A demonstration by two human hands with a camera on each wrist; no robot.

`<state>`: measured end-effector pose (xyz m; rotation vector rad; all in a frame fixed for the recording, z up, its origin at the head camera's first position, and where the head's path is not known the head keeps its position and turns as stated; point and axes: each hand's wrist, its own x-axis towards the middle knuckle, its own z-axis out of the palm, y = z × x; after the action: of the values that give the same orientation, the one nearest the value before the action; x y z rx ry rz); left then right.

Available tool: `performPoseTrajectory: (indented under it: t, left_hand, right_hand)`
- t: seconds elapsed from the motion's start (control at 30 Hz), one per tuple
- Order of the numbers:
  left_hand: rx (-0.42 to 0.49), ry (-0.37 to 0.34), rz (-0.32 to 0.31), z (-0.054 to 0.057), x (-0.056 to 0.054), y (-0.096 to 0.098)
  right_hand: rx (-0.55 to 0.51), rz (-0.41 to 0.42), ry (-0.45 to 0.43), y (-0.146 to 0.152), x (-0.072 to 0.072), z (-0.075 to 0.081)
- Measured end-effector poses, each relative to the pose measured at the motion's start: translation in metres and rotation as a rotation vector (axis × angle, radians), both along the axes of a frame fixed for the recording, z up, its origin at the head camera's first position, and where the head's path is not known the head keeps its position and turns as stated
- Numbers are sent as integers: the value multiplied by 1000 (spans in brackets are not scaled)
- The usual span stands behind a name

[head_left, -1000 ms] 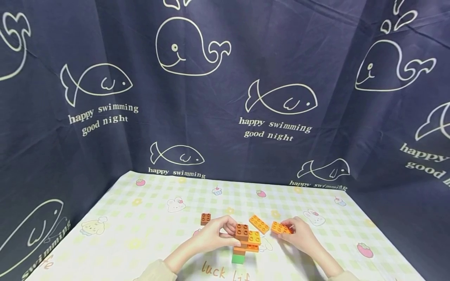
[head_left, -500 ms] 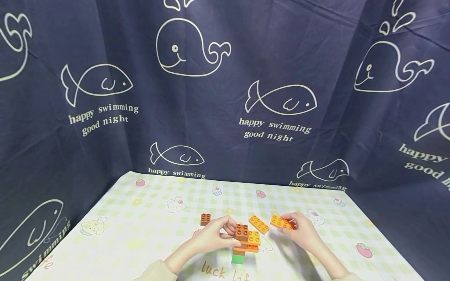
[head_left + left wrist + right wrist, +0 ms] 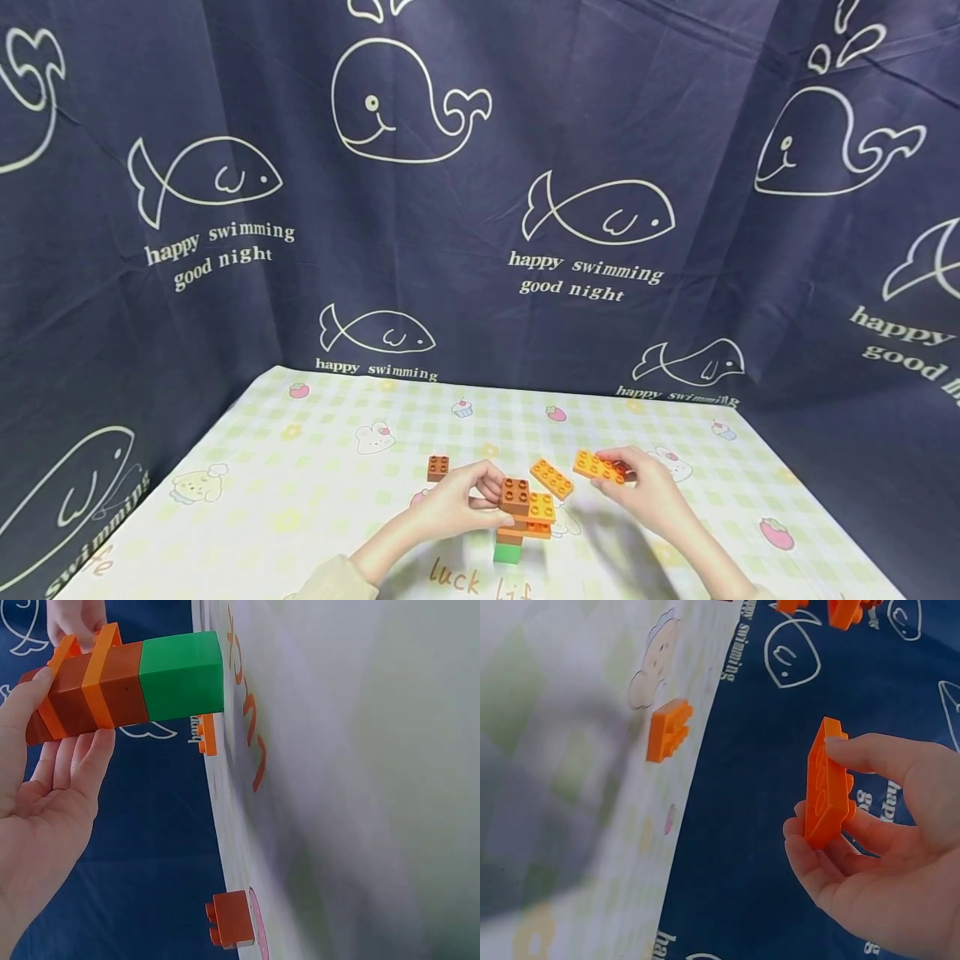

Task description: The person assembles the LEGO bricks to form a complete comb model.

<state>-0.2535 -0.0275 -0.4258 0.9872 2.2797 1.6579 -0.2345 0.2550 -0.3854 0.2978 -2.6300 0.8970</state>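
Note:
My left hand [image 3: 459, 500] grips a stack of toy building bricks [image 3: 515, 493] by its upper part, thumb on one side and fingers on the other. The stack has a green brick [image 3: 184, 675] at the bottom, then brown bricks alternating with thin orange ones that stick out to the right. Whether its green end touches the table cannot be told. To the right of it, my right hand [image 3: 647, 487] pinches a thin orange brick [image 3: 827, 787] between thumb and fingers, raised above the table with studs up. That brick and the stack are apart.
A loose orange brick [image 3: 552, 479] lies on the table between the two hands, just behind the stack. Farther left, behind my left hand, sits a small brown brick [image 3: 438, 467]. A patterned cloth [image 3: 300, 467] covers the table, and dark blue curtains [image 3: 465, 275] hang around it.
My right hand has lifted the orange brick slightly up and away from the table. The left hand and the stack have stayed in place.

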Motion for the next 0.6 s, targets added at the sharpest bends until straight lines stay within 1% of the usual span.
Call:
performPoseTrajectory:
  t: [0.2, 0.37, 0.6]
  left_hand:
    - [0, -1, -1, 0, 0, 0]
    - [0, -3, -7, 0, -1, 0]
    - [-2, -4, -8, -2, -2, 0]
  right_hand:
    - [10, 31, 50, -7, 4, 5]
    - [5, 45, 65, -13, 9, 11]
    - [-1, 63, 79, -21, 15, 16]
